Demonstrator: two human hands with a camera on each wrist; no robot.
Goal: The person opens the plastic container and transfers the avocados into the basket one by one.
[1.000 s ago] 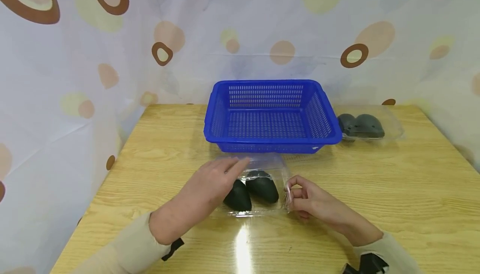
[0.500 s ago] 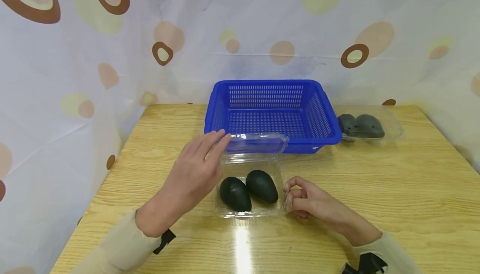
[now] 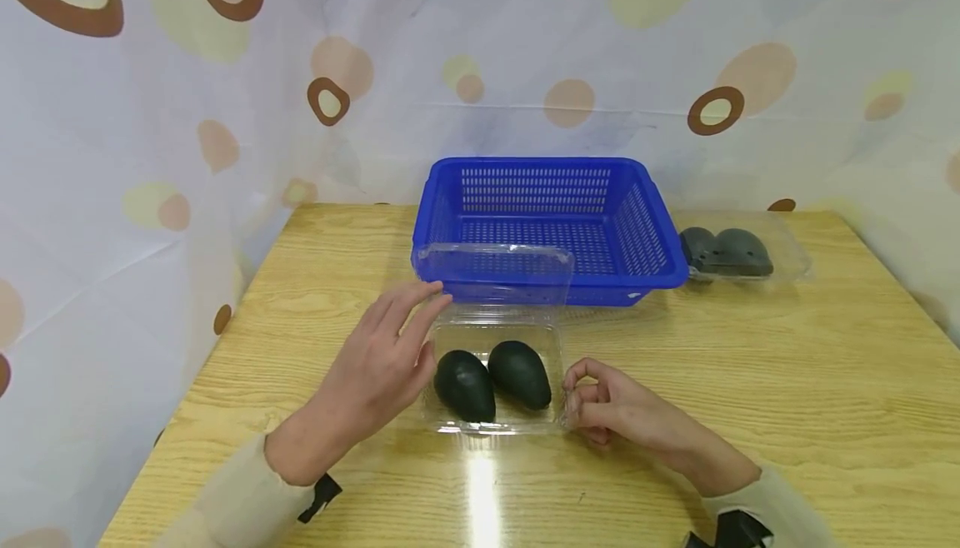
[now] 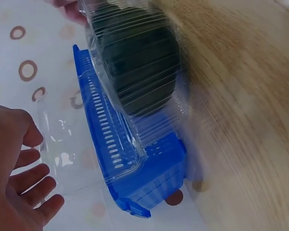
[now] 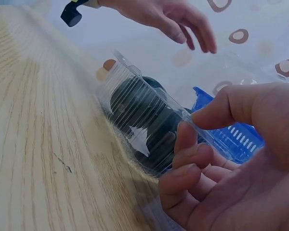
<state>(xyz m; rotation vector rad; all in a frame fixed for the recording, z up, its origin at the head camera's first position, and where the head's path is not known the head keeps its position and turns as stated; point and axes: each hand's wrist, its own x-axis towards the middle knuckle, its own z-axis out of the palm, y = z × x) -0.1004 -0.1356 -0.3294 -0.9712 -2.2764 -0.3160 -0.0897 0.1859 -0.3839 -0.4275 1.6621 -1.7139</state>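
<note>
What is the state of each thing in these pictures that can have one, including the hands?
Front container: open, upright.
Lid: raised, tilted back.
Left dark fruit: lying in the front container.
Right dark fruit: lying beside it.
Blue basket: upright, open at the top.
Rear container: holds dark contents; closure unclear.
Left hand: relaxed, near the lid; contact unclear.
Right hand: pinching the front container's right edge.

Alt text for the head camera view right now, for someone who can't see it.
Two dark avocado-shaped fruits lie in an open clear plastic box on a wooden table; the right hand pinches the box's right edge, the left hand is by the raised lid. Behind are a blue basket and, to its right, another clear box holding dark rounded items.
</note>
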